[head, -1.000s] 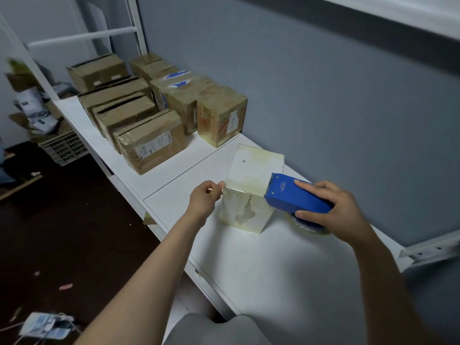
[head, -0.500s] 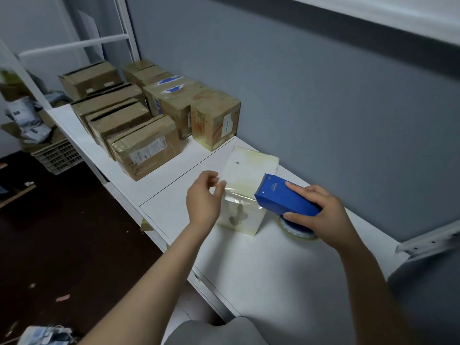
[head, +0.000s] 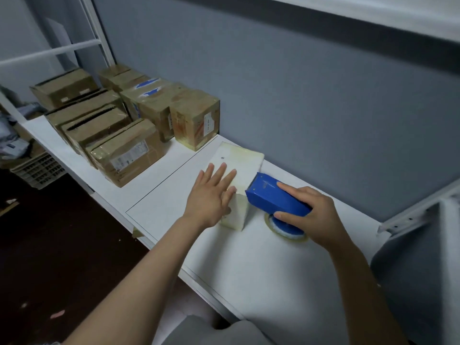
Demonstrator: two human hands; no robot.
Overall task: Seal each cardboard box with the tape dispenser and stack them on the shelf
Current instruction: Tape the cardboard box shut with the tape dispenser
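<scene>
Your left hand has gone from pinching tape to pressing flat, fingers straight, on the box mid-shelf, while your right hand grips the dispenser alongside; stacking beside the brown boxes remains.

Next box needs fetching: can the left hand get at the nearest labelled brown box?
Probably yes. The left hand lies flat on the pale box, holding nothing, and only bare shelf separates it from the labelled brown box.
</scene>
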